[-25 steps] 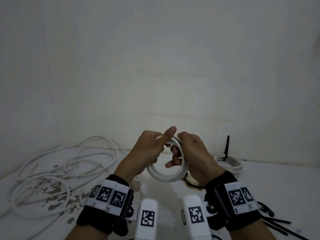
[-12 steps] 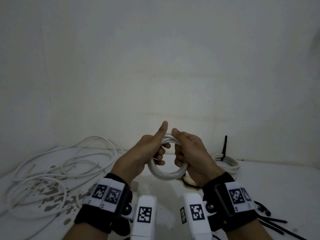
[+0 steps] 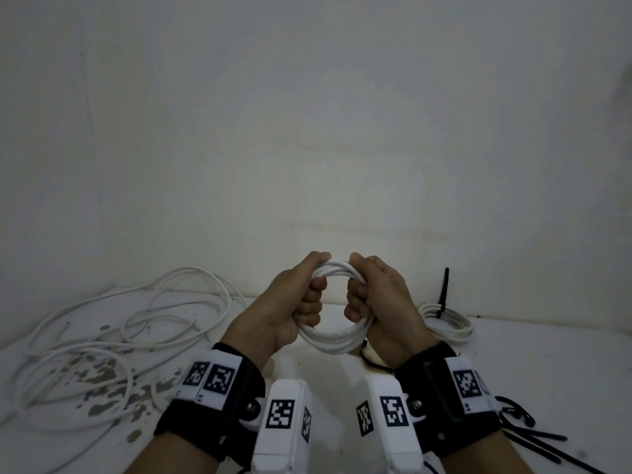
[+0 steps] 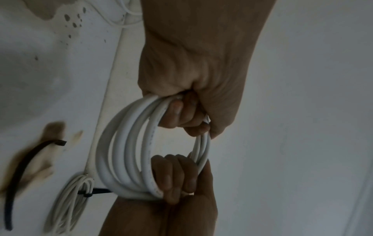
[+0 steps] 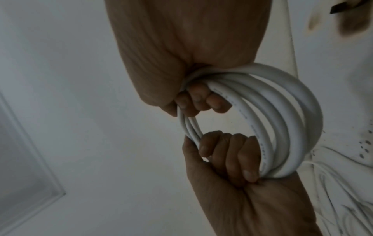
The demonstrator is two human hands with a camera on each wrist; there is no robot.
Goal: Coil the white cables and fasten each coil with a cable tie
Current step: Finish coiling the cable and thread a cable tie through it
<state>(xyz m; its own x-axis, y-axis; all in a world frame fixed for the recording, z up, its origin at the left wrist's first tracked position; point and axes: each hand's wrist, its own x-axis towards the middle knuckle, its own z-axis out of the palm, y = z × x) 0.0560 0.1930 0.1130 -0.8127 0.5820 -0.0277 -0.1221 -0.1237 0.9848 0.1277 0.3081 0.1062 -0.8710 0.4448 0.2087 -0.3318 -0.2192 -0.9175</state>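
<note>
A coil of thick white cable (image 3: pixel 333 340) hangs in the air above the table, held upright between both hands. My left hand (image 3: pixel 301 299) grips its left side, fingers curled through the ring. My right hand (image 3: pixel 371 295) grips its right side the same way. In the left wrist view the coil (image 4: pixel 129 151) shows several turns, with fingers (image 4: pixel 181 115) wrapped round them. The right wrist view shows the coil (image 5: pixel 282 121) clamped in both fists. A black cable tie (image 3: pixel 371 360) lies on the table just under the right hand.
Loose white cables (image 3: pixel 113 323) sprawl over the stained table at the left. A smaller coil (image 3: pixel 448 321) with an upright black tie (image 3: pixel 444 289) lies at the right. More black ties (image 3: pixel 533 439) lie at the near right. A white wall stands close behind.
Both thumbs, raised over the top of the coil earlier, have folded down onto it. Both hands now wrap fully round the coil's sides, and the coil has risen slightly.
</note>
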